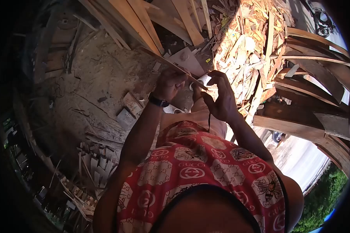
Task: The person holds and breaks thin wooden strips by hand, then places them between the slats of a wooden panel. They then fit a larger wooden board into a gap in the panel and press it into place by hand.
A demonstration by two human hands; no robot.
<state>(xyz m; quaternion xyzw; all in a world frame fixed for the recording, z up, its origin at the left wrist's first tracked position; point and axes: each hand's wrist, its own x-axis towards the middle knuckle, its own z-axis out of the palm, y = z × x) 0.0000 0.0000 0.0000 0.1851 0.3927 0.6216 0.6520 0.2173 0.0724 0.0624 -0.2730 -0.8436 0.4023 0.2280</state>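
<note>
- Both hands are raised together in front of the chest, over a long thin wooden strip (171, 64) that runs on a slant from the upper left down between them.
- On the left hand (168, 83), the fingers are curled loosely round the strip from below; a dark wristband (158, 101) is worn on that wrist.
- On the right hand (218, 97), the fingers are bent and partly spread, with the fingertips pressed at the lower end of the strip; a small pale object (204, 80) is seen just beside them, too small to be identified.
- A thin dark cord (209, 120) is seen hanging down from under the right hand; how it is held cannot be told.
- The strip is flat, narrow and straight, with a pale, rough-sawn face.
- A red sleeveless shirt (198, 171) printed with white logos and bee figures is worn by the person.
- Bare, dusty ground (101, 73) is spread beneath, littered with small flat offcuts and splinters.
- A heap of pale, jagged wood scraps (249, 42) is piled beyond the hands.
- Long planks (144, 19) are laid on a slant at the top, and broad, weathered, curved boards (319, 73) are stacked at the right.
</note>
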